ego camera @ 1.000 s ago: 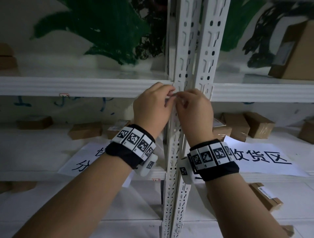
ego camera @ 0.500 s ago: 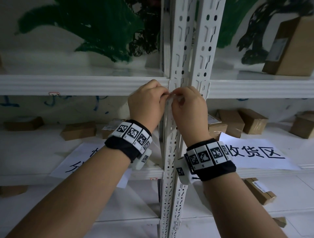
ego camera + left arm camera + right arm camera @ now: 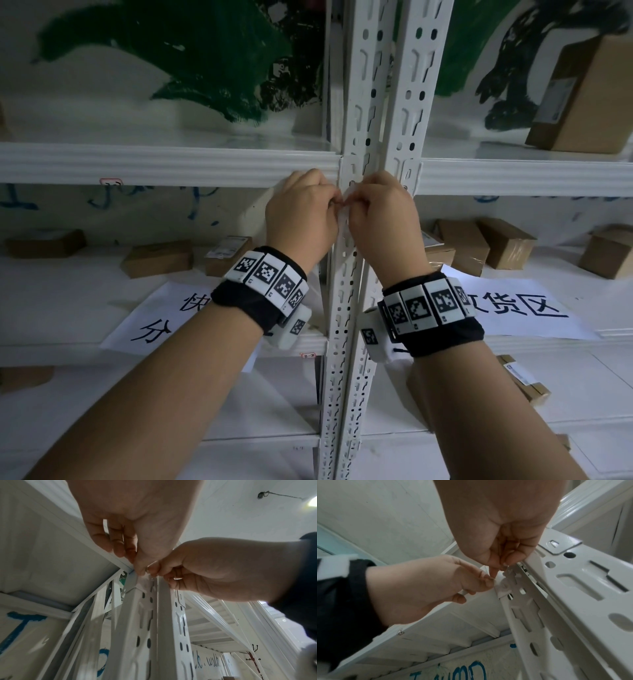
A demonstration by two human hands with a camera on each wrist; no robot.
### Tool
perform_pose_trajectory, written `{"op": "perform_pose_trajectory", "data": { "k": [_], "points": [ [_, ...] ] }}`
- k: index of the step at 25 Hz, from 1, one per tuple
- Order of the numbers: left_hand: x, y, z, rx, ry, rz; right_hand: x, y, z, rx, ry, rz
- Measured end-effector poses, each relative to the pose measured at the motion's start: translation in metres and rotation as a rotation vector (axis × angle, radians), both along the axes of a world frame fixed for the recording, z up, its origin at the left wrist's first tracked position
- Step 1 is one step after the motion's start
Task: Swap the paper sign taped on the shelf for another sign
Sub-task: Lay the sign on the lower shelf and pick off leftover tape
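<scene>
Both hands meet at the white perforated upright post [image 3: 346,308], level with the upper shelf beam [image 3: 171,164]. My left hand [image 3: 334,205] and right hand [image 3: 358,204] both pinch a small strip of clear tape [image 3: 346,202] stuck on the post, fingertips nearly touching. In the left wrist view the left hand [image 3: 139,568] and right hand [image 3: 155,572] nip it just above the post. The right wrist view shows the right hand [image 3: 500,566] and the left hand [image 3: 488,582]. Two white paper signs with black characters lie flat on the lower shelf, one on the left [image 3: 161,318], one on the right [image 3: 524,308].
Several small cardboard boxes [image 3: 157,258] sit at the back of the lower shelf, and a larger box [image 3: 582,99] stands on the upper right shelf. A second upright [image 3: 407,102] runs right beside the first. More boxes [image 3: 524,383] lie on the shelf below.
Both hands have stayed at the same spot on the post, fingertips still pinched together. Only the head view has shifted slightly.
</scene>
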State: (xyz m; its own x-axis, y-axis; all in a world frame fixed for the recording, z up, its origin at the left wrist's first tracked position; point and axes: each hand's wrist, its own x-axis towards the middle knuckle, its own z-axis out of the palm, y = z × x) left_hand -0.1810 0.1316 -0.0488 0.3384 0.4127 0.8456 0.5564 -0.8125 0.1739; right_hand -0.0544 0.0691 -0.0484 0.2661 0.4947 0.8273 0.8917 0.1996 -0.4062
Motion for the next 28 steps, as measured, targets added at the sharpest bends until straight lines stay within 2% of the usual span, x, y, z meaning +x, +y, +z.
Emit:
{"op": "perform_pose_trajectory", "data": {
  "k": [7, 10, 13, 16, 24, 28],
  "points": [
    [-0.011, -0.004, -0.031, -0.158, 0.061, -0.040, -0.005, -0.014, -0.005, -0.014, 0.076, 0.053],
    [-0.022, -0.005, -0.044, -0.336, 0.126, -0.079, -0.004, -0.015, -0.008, -0.022, 0.097, 0.073],
    [-0.034, -0.007, -0.065, -0.484, 0.206, -0.016, -0.004, -0.013, -0.012, -0.020, 0.115, 0.093],
    [-0.040, 0.001, -0.096, -0.606, 0.197, -0.026, -0.006, -0.011, -0.019, -0.023, 0.119, 0.095],
    [-0.039, 0.022, -0.162, -0.649, 0.146, -0.019, -0.014, -0.002, -0.041, -0.063, -0.044, 0.007],
    [-0.036, 0.035, -0.181, -0.724, 0.104, -0.014, -0.019, 0.002, -0.043, -0.093, -0.007, -0.046]
  ]
}}
